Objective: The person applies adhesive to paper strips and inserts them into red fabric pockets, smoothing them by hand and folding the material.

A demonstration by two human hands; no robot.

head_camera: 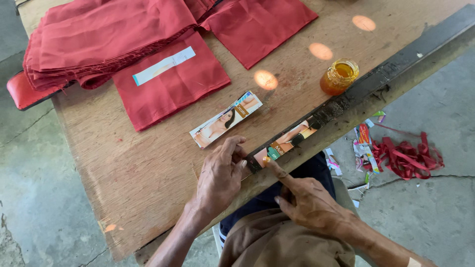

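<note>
The right hand (309, 200) pressed its forefinger tip down on the near end of a printed paper strip (287, 141), with the other fingers curled under and nothing held between them. The strip lay flat along a dark bar (396, 62) that ran along the table's edge. Just beside that fingertip, the left hand (220, 178) rested palm down on the wooden table (138, 163), its fingers loosely bent and its thumb touching the same end of the strip; it gripped nothing.

A little beyond the left hand's fingers lay a small stack of printed paper strips (225, 119), apart from the strip on the bar. Farther along the bar from the fingertip stood a small open jar of amber glue (339, 76), just beside the bar. Well beyond the hands, a flat red cloth piece (170, 86) carried a pale paper strip (164, 65), with a pile of folded red cloth (99, 37) behind it and another red cloth piece (257, 24) next to that. On the concrete floor off to the right hand's side lay red cloth scraps (408, 158) and paper offcuts (365, 143).
</note>
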